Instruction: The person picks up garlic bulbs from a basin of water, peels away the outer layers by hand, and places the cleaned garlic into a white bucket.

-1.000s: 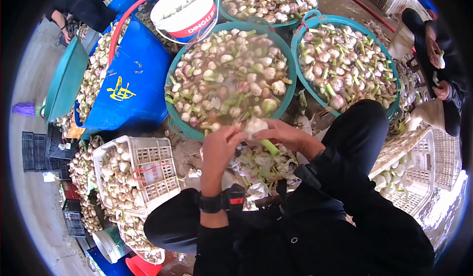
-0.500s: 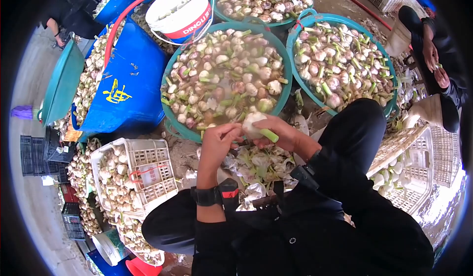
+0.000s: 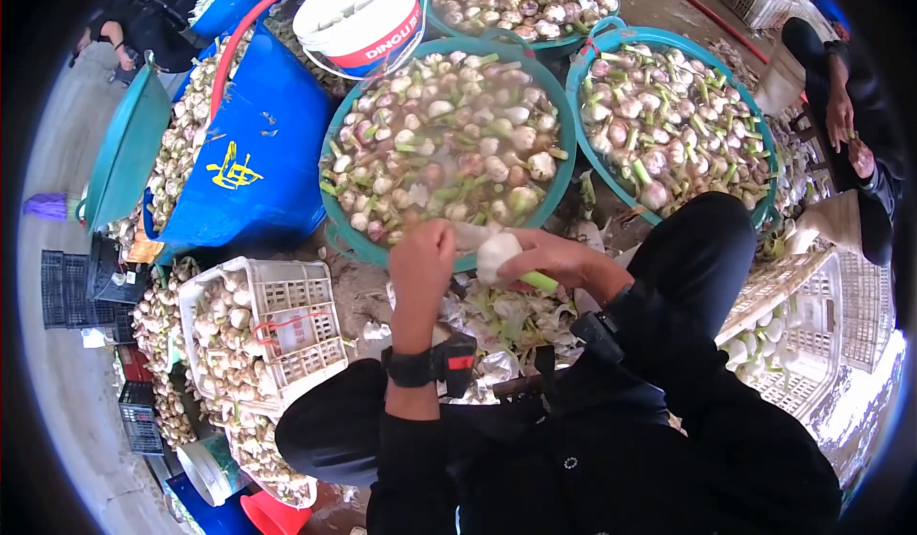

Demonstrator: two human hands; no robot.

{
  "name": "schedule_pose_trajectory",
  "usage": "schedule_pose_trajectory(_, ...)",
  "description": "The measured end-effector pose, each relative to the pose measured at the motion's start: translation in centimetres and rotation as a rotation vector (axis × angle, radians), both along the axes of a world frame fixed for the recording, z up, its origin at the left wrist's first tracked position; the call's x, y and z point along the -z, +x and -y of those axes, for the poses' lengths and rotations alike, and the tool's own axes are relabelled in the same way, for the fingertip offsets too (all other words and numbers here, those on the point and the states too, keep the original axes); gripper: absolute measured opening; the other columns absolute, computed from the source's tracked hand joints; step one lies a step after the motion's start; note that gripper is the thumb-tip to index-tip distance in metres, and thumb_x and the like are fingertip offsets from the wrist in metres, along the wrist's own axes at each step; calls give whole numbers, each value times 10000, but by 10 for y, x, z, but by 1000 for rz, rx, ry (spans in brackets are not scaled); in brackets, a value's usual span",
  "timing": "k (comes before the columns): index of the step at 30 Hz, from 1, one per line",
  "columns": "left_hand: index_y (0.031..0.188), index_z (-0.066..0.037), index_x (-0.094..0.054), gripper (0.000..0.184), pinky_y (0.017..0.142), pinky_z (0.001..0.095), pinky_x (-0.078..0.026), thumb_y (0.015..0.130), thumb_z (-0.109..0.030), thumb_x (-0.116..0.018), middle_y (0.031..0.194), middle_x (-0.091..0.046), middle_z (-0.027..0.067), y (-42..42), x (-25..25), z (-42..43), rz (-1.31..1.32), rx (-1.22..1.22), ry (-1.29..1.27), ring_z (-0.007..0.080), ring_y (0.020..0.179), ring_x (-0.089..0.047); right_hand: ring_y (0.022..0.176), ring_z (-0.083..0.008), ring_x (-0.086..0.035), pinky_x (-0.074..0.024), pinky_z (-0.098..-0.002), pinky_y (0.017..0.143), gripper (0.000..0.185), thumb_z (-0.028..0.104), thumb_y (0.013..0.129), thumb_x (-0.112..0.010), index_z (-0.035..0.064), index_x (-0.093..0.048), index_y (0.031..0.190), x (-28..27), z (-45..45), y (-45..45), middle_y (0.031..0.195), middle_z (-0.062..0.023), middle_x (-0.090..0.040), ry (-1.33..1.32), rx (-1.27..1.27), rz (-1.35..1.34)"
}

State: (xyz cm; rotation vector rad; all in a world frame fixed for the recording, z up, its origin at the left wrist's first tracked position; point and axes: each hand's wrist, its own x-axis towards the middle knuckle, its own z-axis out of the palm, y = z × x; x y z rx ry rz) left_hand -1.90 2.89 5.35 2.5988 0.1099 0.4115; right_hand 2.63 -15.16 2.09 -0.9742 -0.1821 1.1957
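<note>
In front of me my right hand (image 3: 564, 256) is wrapped around a white garlic bulb (image 3: 495, 256), whose short green stem points down and right. My left hand (image 3: 425, 248) is closed to the left of the bulb. A pale, blurred strip of garlic skin (image 3: 466, 236) stretches from its fingers toward the bulb. Both hands are over the near rim of a green tub (image 3: 570, 119) with garlic bulbs lying in cloudy water. Below the hands is a heap of torn skins (image 3: 521, 320).
Two more tubs of garlic, a right one (image 3: 583, 148) and a far one, stand nearby. A white bucket (image 3: 334, 5), a blue container (image 3: 258, 143) and a white crate (image 3: 301, 296) of bulbs are at left. At right, another person's hands (image 3: 850, 139) work beside a crate (image 3: 821, 334).
My left hand has moved up and left away from the bulb, drawing skin out. The bulb, in my right hand, has turned slightly and shows more white. The view has shifted a little.
</note>
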Motion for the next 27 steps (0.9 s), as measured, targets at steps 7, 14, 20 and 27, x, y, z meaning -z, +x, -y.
schedule_pose_trajectory(7, 765, -62, -598, 78, 521, 332, -435, 701, -106, -591, 654, -568, 138, -22, 10, -40, -434, -83, 418, 295, 587, -561, 814, -126, -539, -436, -260, 735, 435, 57, 628, -661, 3, -517, 1035, 18, -4, -2, 952, -53, -566, 22, -5, 389)
schedule_pose_trajectory(14, 841, -46, -624, 191, 534, 285, -431, 650, -38, -635, 752, -574, 123, -25, 5, 5, -150, 161, -357, 222, 612, -569, 772, -124, -523, -430, -257, 690, 471, 56, 541, -654, 12, -531, 993, 29, -11, -5, 852, -49, -542, -274, 185, 758)
schedule_pose_trajectory(20, 774, -48, -606, 98, 532, 315, -424, 686, -90, -614, 721, -558, 120, -21, 18, 15, -68, 206, 96, 249, 606, -562, 827, -327, -520, -422, -354, 735, 490, 168, 473, -689, 65, -574, 938, 30, -5, -3, 869, -153, -538, -427, 247, 1013)
schedule_pose_trajectory(27, 749, -31, -587, 92, 542, 320, -424, 728, -121, -581, 689, -563, 117, -18, 37, -14, -130, -58, 25, 259, 618, -560, 814, -199, -553, -433, -290, 712, 477, 103, 516, -674, 70, -570, 980, 17, -5, -4, 882, -82, -556, -270, 189, 767)
